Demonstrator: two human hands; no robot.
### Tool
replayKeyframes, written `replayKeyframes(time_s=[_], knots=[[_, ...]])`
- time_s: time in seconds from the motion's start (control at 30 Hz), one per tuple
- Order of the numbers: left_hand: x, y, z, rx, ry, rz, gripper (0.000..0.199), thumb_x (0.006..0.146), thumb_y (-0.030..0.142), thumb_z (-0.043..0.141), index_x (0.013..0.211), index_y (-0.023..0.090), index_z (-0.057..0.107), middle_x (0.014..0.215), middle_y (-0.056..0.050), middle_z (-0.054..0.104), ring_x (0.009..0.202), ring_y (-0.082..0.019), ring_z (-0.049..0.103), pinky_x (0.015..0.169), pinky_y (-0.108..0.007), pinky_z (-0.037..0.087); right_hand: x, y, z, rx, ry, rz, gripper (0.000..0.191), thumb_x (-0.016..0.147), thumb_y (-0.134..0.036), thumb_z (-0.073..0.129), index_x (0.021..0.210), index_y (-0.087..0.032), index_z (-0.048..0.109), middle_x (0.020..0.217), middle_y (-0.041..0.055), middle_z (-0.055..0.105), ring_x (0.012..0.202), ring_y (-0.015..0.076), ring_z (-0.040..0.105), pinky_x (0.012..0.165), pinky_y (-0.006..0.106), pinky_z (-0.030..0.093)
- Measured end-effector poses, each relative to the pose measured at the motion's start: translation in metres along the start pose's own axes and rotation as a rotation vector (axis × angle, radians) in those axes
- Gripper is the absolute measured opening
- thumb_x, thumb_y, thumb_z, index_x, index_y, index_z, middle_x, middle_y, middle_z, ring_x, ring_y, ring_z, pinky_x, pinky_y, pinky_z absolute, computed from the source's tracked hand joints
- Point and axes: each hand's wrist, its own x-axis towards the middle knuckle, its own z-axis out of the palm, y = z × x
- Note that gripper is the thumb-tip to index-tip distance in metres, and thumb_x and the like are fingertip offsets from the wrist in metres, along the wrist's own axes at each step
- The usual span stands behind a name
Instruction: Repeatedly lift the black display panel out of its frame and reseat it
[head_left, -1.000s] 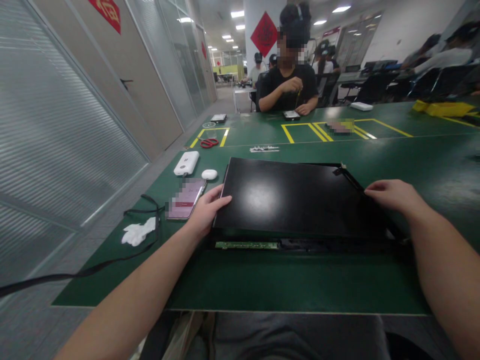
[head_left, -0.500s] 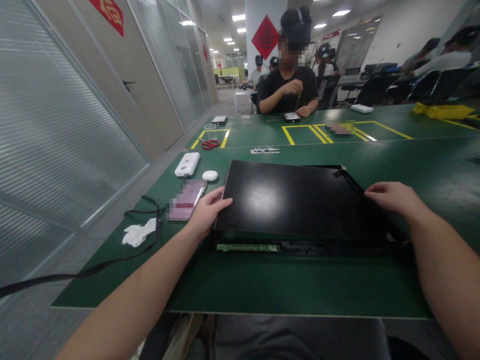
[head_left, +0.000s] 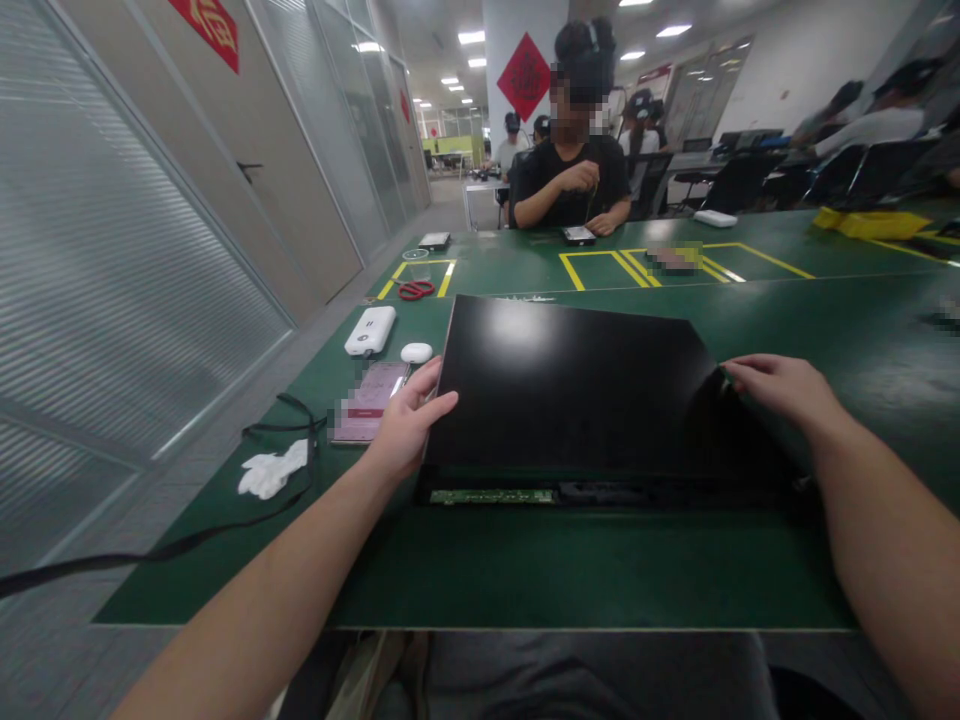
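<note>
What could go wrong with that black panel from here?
The left hand grips the panel by one edge, so it might slip or flex. The raised panel could knock the exposed green circuit strip along its near side. The phone lies right beside the left hand and might get bumped.

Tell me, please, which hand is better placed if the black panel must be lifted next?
Probably the left: the left hand grips the black panel at its left edge, thumb over its face. The right hand has only fingertips near the opposite edge, and whether they hold it is unclear.
</note>
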Motion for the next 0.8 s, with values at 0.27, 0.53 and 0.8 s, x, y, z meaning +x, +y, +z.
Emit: replayKeyframes(time_s=[0.27,0.53,0.8], knots=[[0.0,0.005,-0.003,-0.004,0.038,-0.017,0.056,0.071,0.028,0.081,0.126,0.021,0.072,0.129,-0.008,0.073,0.13,-0.037,0.059,0.112,-0.049,0.046,-0.008,-0.003,0.007,0.494,-0.117,0.004,0.039,0.068,-0.056,0.071,0.083,-0.02,0.071,0.096,0.0108,0.074,0.095,0.0268,0.066,0.084,0.038,0.054],[0.006,0.007,0.001,-0.139,0.037,0.033,0.046,0.083,0.039,0.069,0.125,0.021,0.07,0.129,-0.005,0.073,0.133,-0.032,0.057,0.113,-0.043,0.045,-0.047,-0.027,-0.02,0.966,-0.315,-0.017,0.047,0.085,-0.05,0.05,0.126,-0.031,0.065,0.107,0.0074,0.075,0.095,0.0298,0.071,0.084,0.048,0.057],[0.002,0.008,0.001,-0.229,-0.045,-0.147,0.072,0.09,0.07,0.044,0.13,0.015,0.067,0.131,-0.014,0.07,0.137,-0.038,0.053,0.112,-0.052,0.044,-0.048,-0.026,-0.036,0.9,-0.136,-0.07,0.051,0.08,-0.037,0.048,0.126,-0.026,0.066,0.106,0.0137,0.072,0.099,0.0349,0.07,0.089,0.056,0.055]])
